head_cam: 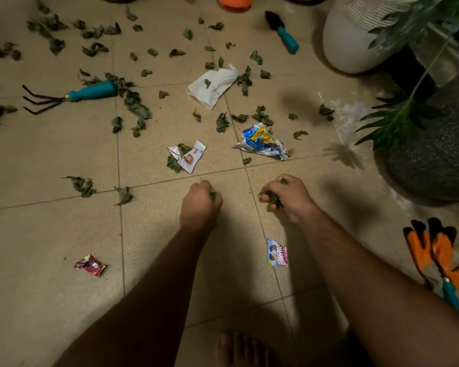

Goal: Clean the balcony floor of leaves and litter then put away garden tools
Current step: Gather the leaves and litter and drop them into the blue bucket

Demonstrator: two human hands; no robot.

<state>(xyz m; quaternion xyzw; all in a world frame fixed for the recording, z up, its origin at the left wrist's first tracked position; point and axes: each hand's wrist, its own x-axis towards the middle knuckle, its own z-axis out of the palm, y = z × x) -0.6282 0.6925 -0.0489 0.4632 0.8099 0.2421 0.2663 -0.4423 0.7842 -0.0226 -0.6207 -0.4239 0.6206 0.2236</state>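
Right hand (286, 194), centre frame, fingers curled round a clump of dry leaves; left hand (200, 198) beside it, fisted on leaves too; step judged: gathering by hand; loose leaves (137, 107) and wrappers (263, 141) remain above; hand rake (72, 95) upper left, untouched; next: carry handfuls to a bin.

Both hands are down at the tiled floor (51, 234), each curled round a clutch of dry leaves: the left hand (200, 201) fisted, the right hand (286, 194) with green showing between its fingers. Leaves (137, 107) lie scattered beyond them, among crumpled wrappers (261, 143), a teal-handled rake (72, 95) and a trowel (282, 31).
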